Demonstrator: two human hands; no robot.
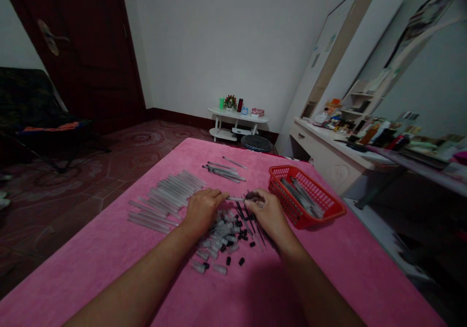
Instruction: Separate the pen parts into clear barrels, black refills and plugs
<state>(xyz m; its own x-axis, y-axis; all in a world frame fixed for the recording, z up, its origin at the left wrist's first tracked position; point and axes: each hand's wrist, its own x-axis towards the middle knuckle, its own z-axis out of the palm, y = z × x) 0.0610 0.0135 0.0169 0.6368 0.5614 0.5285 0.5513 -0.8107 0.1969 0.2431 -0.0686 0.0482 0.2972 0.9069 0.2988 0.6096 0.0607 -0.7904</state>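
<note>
My left hand (204, 208) is closed around one end of a thin clear pen barrel (236, 199), which it keeps level above the pink cloth. At the barrel's other end, my right hand (268, 212) pinches with thumb and fingers; something dark there is too small to make out. Below my hands lies a heap of clear pen caps (223, 229) mixed with small black plugs (241, 261). Thin dark refills (260, 229) spread beside my right hand. Left of my left hand, many clear barrels (164, 195) lie side by side.
A red plastic basket (337, 212) with pens in it stands at the right. Several pens (224, 171) lie farther back on the pink-covered table (91, 268). Beyond are a low white stand (222, 133), a cluttered dresser (328, 156) and a folding chair (32, 103).
</note>
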